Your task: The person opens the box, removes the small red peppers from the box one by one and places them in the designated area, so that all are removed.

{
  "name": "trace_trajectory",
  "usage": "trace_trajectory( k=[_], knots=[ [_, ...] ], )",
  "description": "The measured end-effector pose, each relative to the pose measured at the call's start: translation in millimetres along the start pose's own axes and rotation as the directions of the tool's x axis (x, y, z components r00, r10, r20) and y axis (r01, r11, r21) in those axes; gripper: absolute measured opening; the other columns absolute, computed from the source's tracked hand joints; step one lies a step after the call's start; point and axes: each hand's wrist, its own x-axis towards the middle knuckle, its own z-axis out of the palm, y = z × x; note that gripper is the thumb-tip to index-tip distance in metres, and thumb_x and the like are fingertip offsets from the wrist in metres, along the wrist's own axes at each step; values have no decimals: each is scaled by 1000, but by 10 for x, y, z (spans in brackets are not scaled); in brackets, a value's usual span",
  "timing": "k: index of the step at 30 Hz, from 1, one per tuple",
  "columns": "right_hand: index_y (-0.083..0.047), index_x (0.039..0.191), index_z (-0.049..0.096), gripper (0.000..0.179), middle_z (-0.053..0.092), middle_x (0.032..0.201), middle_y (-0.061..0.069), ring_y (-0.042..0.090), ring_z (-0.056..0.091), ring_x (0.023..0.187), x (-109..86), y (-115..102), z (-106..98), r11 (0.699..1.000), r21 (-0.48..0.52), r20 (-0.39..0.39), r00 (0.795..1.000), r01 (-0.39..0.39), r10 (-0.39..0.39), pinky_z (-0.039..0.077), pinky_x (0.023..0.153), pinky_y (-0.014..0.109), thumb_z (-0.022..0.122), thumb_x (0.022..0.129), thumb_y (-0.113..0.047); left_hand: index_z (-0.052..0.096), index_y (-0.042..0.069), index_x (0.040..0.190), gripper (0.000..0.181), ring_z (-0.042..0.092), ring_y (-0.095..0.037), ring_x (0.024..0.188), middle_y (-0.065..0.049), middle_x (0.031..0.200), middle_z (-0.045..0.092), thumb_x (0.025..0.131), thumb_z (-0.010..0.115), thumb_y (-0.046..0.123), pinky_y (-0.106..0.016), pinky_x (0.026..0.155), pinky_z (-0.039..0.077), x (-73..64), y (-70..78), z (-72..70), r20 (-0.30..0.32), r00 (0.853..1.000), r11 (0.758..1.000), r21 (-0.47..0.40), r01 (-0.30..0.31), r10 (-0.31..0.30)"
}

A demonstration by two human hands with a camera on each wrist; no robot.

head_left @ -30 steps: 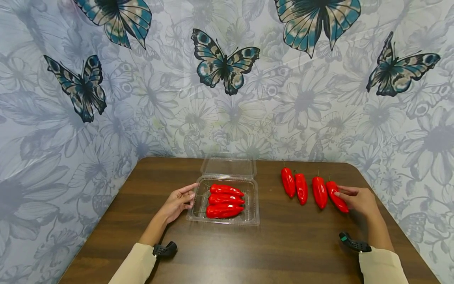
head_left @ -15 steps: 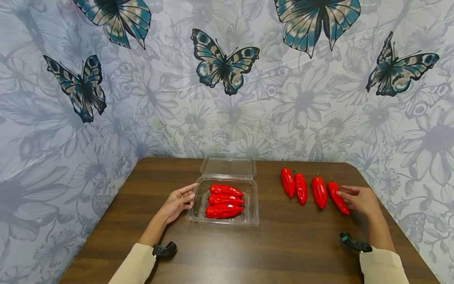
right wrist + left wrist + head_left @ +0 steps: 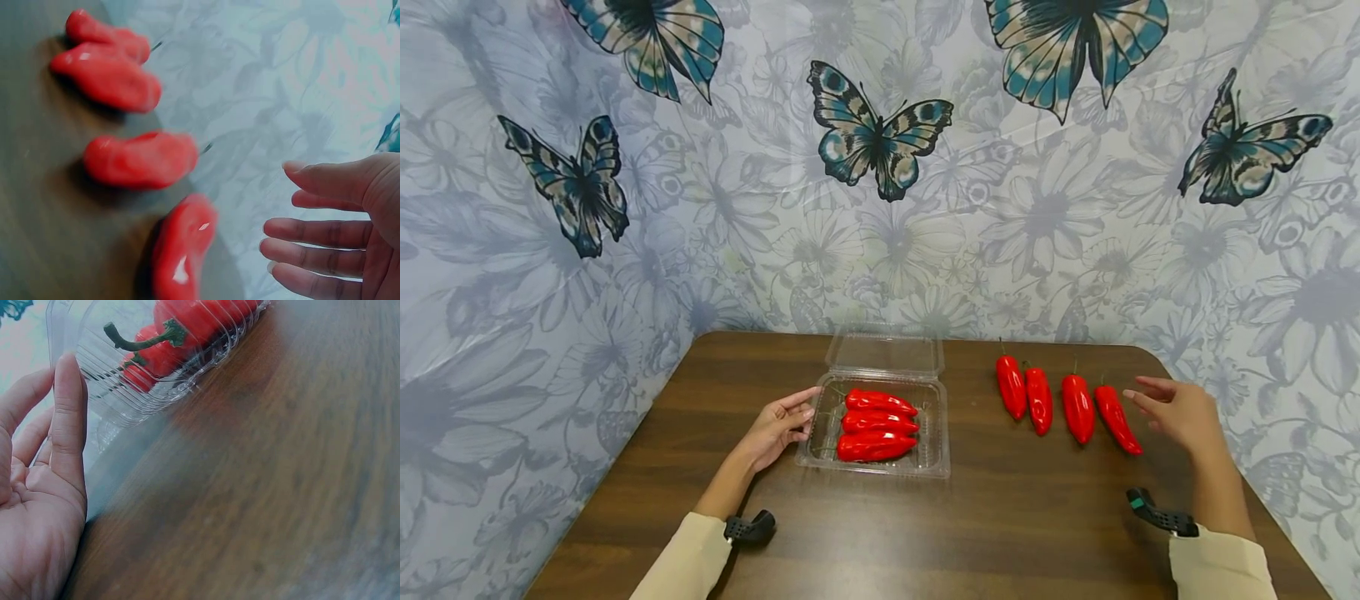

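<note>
My left hand (image 3: 775, 433) holds the left rim of a clear hinged plastic container (image 3: 936, 446), fingertips pinching its edge in the left wrist view. Inside lie 3 glossy red chili peppers (image 3: 878, 421), stacked side by side with stems to the left; one green stem (image 3: 144, 342) shows through the ridged wall. My right hand (image 3: 1183, 417) hovers just right of the rightmost loose chili pepper (image 3: 1116, 421), fingers spread loosely and nothing in them. In the right wrist view a gap shows between its fingers and that pepper (image 3: 184, 250).
Several loose red chili peppers stand in a row on the right of the brown wooden table (image 3: 1000, 517), including a wider one (image 3: 1078, 408) and a pair (image 3: 1011, 387) farther left. The container's lid (image 3: 886, 350) is raised at the back, close to the patterned butterfly wall cloth (image 3: 737, 208).
My right hand has let go of the rightmost chili pepper and drawn back to the right and slightly away. That pepper lies a little farther right than before. My left hand stays put.
</note>
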Motion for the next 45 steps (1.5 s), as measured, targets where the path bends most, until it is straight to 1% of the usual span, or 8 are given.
trace_trajectory(
  k=[11, 20, 28, 33, 37, 39, 42, 45],
  knots=[
    [9, 133, 60, 54, 72, 101, 29, 8, 66, 55, -83, -443, -109, 987, -31, -87, 983, 157, -159, 52, 49, 24, 72, 96, -28, 34, -8, 153, 53, 61, -7, 73, 2, 94, 62, 104, 51, -4, -18, 65, 58, -5, 22, 27, -20, 1000, 1000, 3, 12, -12],
    [5, 132, 64, 49, 74, 102, 23, -10, 61, 73, -159, -823, -62, 963, -35, -132, 954, 267, -269, 47, 61, 8, 77, 92, -21, 34, -7, 153, 53, 61, -6, 71, 2, 94, 62, 104, 51, -3, -19, 65, 58, -9, 21, 32, -16, 1000, 1000, 4, 10, -10],
    [-4, 132, 67, 45, 76, 100, 13, -4, 65, 80, -175, -1064, 143, 933, 6, -179, 918, 361, -354, 45, 70, 3, 78, 92, -19, 34, -7, 153, 52, 62, -6, 71, 2, 95, 62, 104, 50, -4, -19, 65, 58, -5, 20, 23, -14, 1000, 1000, 9, 6, -6],
    [-6, 131, 69, 41, 77, 100, 9, 9, 70, 82, -167, -1153, 301, 909, 26, -199, 894, 415, -403, 46, 70, 6, 77, 92, -15, 34, -8, 153, 52, 62, -7, 70, 1, 94, 62, 104, 50, -3, -19, 65, 58, -9, 27, 29, -19, 1000, 1000, 6, 13, -13],
    [-8, 134, 67, 42, 76, 104, 8, 21, 71, 91, -180, -1219, 405, 899, 53, -179, 890, 434, -419, 48, 74, 8, 76, 93, -16, 33, -8, 153, 53, 61, -7, 70, 1, 94, 62, 104, 50, -3, -20, 65, 59, -7, 30, 35, -22, 1000, 1000, 4, 18, -18],
    [-9, 134, 68, 42, 76, 105, 7, 20, 70, 95, -193, -1268, 448, 896, 64, -174, 889, 440, -424, 48, 74, 10, 76, 94, -18, 33, -8, 153, 53, 62, -7, 70, 1, 94, 62, 104, 50, -3, -19, 66, 59, -1, 31, 35, -23, 1000, 1000, 6, 16, -16],
    [-10, 132, 69, 41, 77, 104, 5, 8, 59, 67, -210, -1349, 501, 886, 61, -168, 879, 460, -445, 43, 57, 16, 77, 92, -18, 33, -8, 153, 53, 62, -8, 70, 1, 94, 62, 104, 50, -3, -19, 66, 58, 4, 33, 32, -23, 1000, 1000, 6, 13, -13],
    [-12, 131, 70, 42, 76, 103, 5, 4, 35, 54, -245, -1427, 548, 874, 57, -157, 869, 482, -469, 33, 44, 21, 79, 91, -17, 33, -8, 153, 53, 62, -8, 70, 1, 94, 62, 104, 51, -3, -19, 66, 58, 2, 26, 31, -21, 1000, 1000, 3, 13, -13]
  ],
)
